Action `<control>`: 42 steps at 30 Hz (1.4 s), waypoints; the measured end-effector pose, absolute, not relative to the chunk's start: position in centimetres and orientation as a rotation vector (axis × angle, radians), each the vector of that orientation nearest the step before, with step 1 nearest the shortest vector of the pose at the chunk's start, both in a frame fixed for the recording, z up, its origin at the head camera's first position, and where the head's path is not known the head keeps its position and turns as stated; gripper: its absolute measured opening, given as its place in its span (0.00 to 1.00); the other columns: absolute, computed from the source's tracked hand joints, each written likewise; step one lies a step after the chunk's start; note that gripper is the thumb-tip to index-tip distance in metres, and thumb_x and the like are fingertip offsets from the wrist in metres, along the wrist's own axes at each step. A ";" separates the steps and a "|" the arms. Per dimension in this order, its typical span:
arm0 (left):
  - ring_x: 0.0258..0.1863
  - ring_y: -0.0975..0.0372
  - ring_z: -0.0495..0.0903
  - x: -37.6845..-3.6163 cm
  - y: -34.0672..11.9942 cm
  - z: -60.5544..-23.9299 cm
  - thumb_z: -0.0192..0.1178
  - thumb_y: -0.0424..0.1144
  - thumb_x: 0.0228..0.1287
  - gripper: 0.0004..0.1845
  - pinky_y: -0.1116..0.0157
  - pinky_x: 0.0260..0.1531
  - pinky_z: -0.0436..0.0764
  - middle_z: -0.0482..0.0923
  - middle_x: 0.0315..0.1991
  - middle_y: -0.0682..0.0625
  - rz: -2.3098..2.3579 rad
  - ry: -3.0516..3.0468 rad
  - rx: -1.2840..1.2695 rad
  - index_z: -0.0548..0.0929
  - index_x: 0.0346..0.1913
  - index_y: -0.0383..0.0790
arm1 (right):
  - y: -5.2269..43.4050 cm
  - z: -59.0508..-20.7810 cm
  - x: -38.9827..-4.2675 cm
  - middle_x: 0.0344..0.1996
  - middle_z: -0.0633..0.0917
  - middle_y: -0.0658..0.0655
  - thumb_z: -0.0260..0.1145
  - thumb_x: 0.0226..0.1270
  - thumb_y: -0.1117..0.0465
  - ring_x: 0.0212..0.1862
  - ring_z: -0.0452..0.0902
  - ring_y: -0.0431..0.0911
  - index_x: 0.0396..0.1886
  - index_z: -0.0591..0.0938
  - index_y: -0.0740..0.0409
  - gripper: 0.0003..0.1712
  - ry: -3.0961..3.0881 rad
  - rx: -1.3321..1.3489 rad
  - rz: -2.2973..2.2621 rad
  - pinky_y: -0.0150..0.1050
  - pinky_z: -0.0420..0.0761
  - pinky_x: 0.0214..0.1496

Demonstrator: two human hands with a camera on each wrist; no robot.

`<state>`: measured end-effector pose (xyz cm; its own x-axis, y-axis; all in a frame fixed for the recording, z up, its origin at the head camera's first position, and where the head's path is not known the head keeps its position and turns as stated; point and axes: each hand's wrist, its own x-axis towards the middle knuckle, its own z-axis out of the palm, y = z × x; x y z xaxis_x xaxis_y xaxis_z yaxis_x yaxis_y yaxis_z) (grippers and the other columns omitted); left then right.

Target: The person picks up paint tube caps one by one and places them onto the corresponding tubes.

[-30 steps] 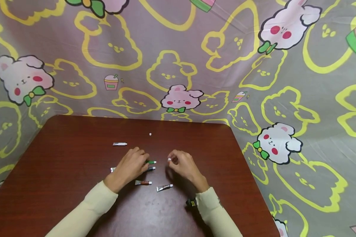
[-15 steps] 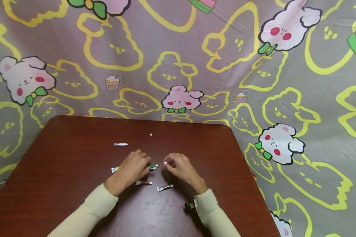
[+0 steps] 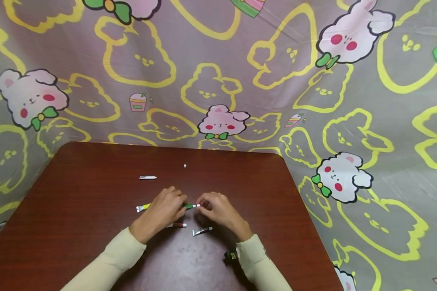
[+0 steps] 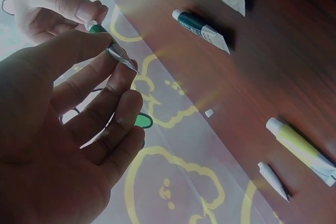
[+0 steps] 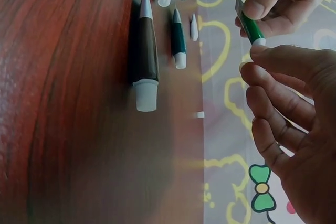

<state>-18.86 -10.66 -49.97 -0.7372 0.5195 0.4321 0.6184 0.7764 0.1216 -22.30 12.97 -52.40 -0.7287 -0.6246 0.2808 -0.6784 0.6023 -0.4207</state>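
Observation:
My left hand (image 3: 164,208) pinches a small green paint tube (image 5: 252,29) between thumb and fingers, its white end pointing right. At that end, the thumb and index finger of my right hand (image 3: 222,210) pinch a white cap (image 3: 198,205), right at the tube's mouth. The left wrist view shows the tube's silver crimped tail (image 4: 122,56) sticking out past the left fingers. A brown paint tube (image 3: 179,225) and a black paint tube (image 3: 202,231) lie on the table nearer the body. A dark green tube (image 4: 191,23) is hidden behind the left hand in the head view.
A yellow paint tube (image 3: 143,207) lies left of the left hand. Farther back are a white paint tube (image 3: 147,177) and a loose white cap (image 3: 185,165). The reddish-brown table (image 3: 76,194) meets a patterned cloth (image 3: 262,72) behind and at the right.
My right hand has moved left and slightly toward the body, bringing the white cap to the green tube's end. The left hand has shifted slightly right and toward the body with the tube.

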 end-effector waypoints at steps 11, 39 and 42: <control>0.33 0.56 0.76 -18.8 -10.7 -50.0 0.79 0.37 0.55 0.10 0.58 0.35 0.76 0.82 0.29 0.52 -0.363 -2.583 -0.881 0.85 0.30 0.44 | 12.6 -52.6 -22.0 0.37 0.93 0.49 0.79 0.69 0.60 0.40 0.89 0.41 0.42 0.89 0.54 0.07 -2.660 1.133 0.787 0.39 0.85 0.48; 0.33 0.58 0.77 -19.2 -10.4 -50.0 0.81 0.39 0.56 0.10 0.58 0.39 0.79 0.82 0.30 0.53 -0.401 -2.491 -0.934 0.87 0.33 0.44 | 12.7 -53.4 -21.9 0.23 0.80 0.46 0.62 0.86 0.58 0.29 0.71 0.34 0.27 0.83 0.55 0.20 -2.620 1.048 0.998 0.28 0.73 0.34; 0.33 0.58 0.77 -19.2 -10.4 -50.1 0.81 0.38 0.56 0.10 0.58 0.39 0.79 0.82 0.29 0.54 -0.397 -2.483 -0.932 0.87 0.33 0.44 | 12.7 -53.4 -21.8 0.24 0.80 0.47 0.61 0.86 0.57 0.29 0.71 0.35 0.29 0.83 0.54 0.19 -2.629 1.017 1.008 0.29 0.73 0.34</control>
